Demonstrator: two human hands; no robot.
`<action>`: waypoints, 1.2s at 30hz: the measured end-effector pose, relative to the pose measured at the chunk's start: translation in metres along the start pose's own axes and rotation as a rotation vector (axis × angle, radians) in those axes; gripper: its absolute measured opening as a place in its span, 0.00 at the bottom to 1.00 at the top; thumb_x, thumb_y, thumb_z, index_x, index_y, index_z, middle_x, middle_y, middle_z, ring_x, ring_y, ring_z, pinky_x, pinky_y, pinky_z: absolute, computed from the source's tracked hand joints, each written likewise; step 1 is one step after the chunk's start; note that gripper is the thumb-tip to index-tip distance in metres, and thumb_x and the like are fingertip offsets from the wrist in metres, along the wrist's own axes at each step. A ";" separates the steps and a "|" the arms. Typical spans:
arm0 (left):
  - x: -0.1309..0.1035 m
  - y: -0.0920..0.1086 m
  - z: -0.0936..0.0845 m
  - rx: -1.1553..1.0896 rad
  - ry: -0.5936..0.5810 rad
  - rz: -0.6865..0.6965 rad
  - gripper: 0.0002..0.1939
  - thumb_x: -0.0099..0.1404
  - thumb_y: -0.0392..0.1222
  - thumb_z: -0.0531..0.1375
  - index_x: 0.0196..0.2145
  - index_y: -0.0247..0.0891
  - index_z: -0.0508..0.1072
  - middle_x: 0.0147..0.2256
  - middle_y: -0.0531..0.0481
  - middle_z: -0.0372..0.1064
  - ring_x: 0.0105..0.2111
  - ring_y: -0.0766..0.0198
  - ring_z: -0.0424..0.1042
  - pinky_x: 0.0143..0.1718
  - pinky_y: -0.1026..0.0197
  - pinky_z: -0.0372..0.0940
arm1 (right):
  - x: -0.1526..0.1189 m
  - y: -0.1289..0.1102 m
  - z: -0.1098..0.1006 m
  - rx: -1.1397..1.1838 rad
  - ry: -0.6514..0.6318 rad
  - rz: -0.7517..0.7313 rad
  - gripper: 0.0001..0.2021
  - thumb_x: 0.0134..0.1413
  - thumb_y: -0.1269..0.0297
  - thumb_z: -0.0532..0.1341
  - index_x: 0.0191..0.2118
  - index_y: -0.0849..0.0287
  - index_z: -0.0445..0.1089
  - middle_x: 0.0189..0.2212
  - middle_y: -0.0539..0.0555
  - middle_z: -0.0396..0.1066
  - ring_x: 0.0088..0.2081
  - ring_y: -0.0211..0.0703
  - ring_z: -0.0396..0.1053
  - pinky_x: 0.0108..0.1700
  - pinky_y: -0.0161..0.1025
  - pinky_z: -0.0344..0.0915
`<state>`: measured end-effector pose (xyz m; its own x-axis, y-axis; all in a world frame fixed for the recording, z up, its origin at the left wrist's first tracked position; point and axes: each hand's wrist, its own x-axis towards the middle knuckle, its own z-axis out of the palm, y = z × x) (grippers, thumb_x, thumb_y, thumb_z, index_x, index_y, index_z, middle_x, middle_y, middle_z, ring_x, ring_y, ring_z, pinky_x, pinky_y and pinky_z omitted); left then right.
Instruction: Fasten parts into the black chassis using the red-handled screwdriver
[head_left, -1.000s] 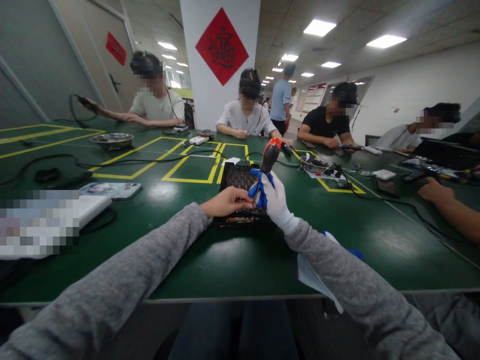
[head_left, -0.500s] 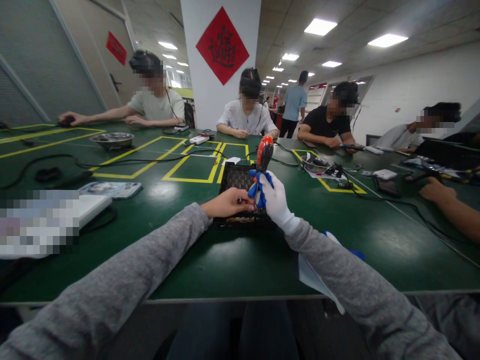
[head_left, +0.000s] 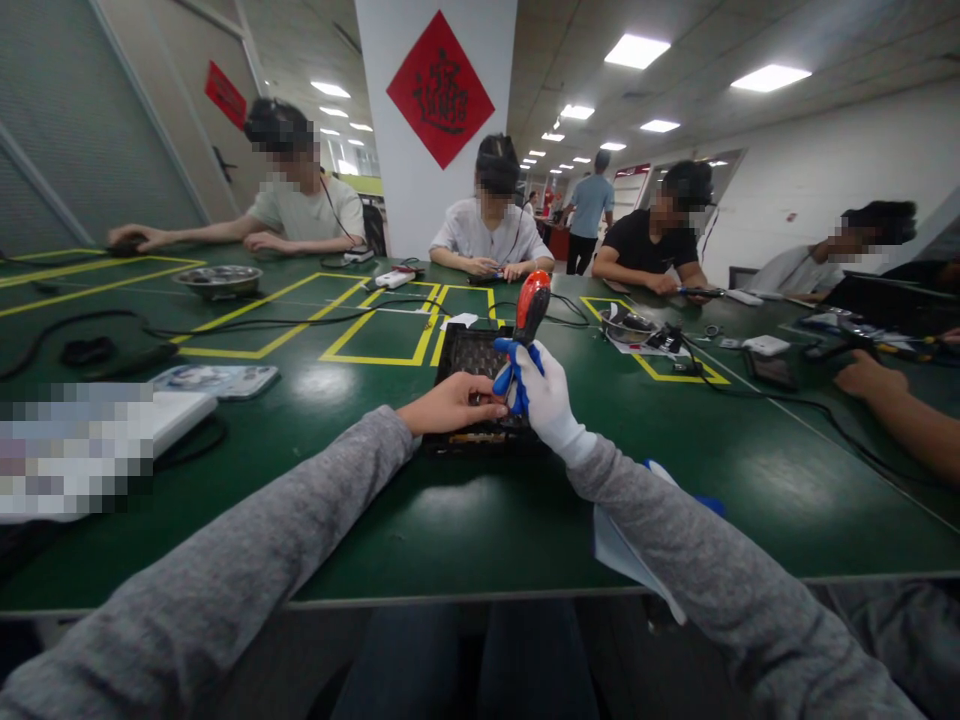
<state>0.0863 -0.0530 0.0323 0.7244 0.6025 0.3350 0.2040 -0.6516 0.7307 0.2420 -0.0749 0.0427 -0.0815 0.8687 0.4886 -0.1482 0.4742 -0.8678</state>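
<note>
My right hand (head_left: pixel 546 392), in a white glove with blue fingers, is wrapped round a screwdriver (head_left: pixel 533 303) with a red and black handle. The handle points up and the shaft goes down toward a black rectangular device (head_left: pixel 474 350) with a grid-like inner surface. The gloved fingers and the device hide the tip. My bare left hand (head_left: pixel 452 402) rests over the device's near left part. Its thumb and fingers are drawn together close to the screwdriver's lower end. Whether something small is between them I cannot make out.
A phone-like slab (head_left: pixel 217 381) and a white box (head_left: pixel 180 420) lie to the left. Metal bowls (head_left: pixel 219 281) and black cables are on the green table (head_left: pixel 360 540). A blue-white glove (head_left: pixel 630 550) lies under my right forearm. Several people sit around.
The view has shifted slightly. The screwdriver handle leans a little more to the right, while both hands stay at the device. Across the table, a person's hands have moved closer together.
</note>
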 end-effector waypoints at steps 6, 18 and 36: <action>0.000 -0.004 0.000 -0.011 0.010 0.011 0.17 0.59 0.48 0.58 0.35 0.29 0.73 0.31 0.48 0.70 0.32 0.64 0.67 0.37 0.63 0.62 | 0.000 0.000 0.000 0.009 -0.015 0.013 0.17 0.52 0.48 0.56 0.35 0.58 0.62 0.17 0.44 0.62 0.15 0.28 0.56 0.17 0.27 0.54; 0.000 0.000 0.000 0.068 0.036 -0.058 0.17 0.57 0.51 0.60 0.29 0.30 0.72 0.25 0.52 0.67 0.26 0.68 0.64 0.30 0.67 0.60 | 0.001 -0.001 0.002 0.052 0.003 0.003 0.16 0.53 0.50 0.55 0.39 0.58 0.63 0.18 0.44 0.64 0.16 0.28 0.58 0.19 0.28 0.56; 0.000 -0.001 -0.001 0.066 0.016 -0.027 0.17 0.58 0.50 0.59 0.32 0.31 0.74 0.29 0.49 0.71 0.30 0.65 0.67 0.35 0.64 0.62 | 0.000 -0.002 0.002 0.009 0.012 0.024 0.18 0.51 0.48 0.56 0.39 0.58 0.64 0.17 0.44 0.63 0.16 0.29 0.58 0.19 0.27 0.56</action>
<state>0.0858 -0.0516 0.0324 0.7078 0.6270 0.3254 0.2667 -0.6638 0.6987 0.2400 -0.0761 0.0449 -0.0732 0.8816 0.4663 -0.1556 0.4518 -0.8785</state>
